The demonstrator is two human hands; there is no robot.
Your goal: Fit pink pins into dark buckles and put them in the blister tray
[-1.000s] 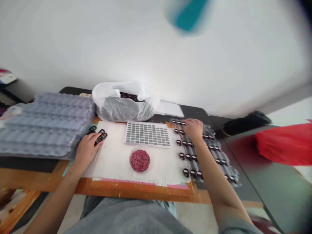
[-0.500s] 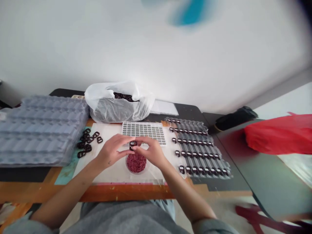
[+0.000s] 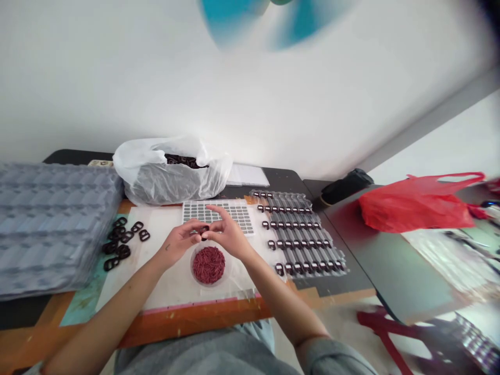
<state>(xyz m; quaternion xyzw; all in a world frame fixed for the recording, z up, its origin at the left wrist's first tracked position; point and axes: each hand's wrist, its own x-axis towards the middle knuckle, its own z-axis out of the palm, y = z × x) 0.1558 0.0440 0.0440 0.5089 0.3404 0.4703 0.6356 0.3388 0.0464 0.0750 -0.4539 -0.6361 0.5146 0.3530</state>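
Observation:
Between my two hands is a small dark plastic buckle (image 3: 203, 231); its fingertip-covered parts are hidden. My left hand (image 3: 180, 242) pinches it from the left with thumb and fingers. From the other side my right hand (image 3: 228, 235) grips it, thumb against the piece and index finger stretched out. Just below the hands stands a round clear dish (image 3: 192, 271) full of small dark red sticks (image 3: 209, 264). Behind them lies a white sheet of grey labels (image 3: 238, 209), partly covered by my right hand. To the left lie several loose dark buckles (image 3: 127, 237).
Clear ridged trays (image 3: 50, 224) are stacked at left. A white plastic bag (image 3: 156, 185) holds more dark pieces. At right, a clear ridged tray (image 3: 308, 234) carries rows of labelled dark buckles. A red bag (image 3: 414, 203) lies on the side table (image 3: 394, 276). A blue fan (image 3: 308, 23) spins above.
The view has swung to the right, so the table things sit further left. My hands still hold the buckle, now turned; my right index finger has lifted away from it.

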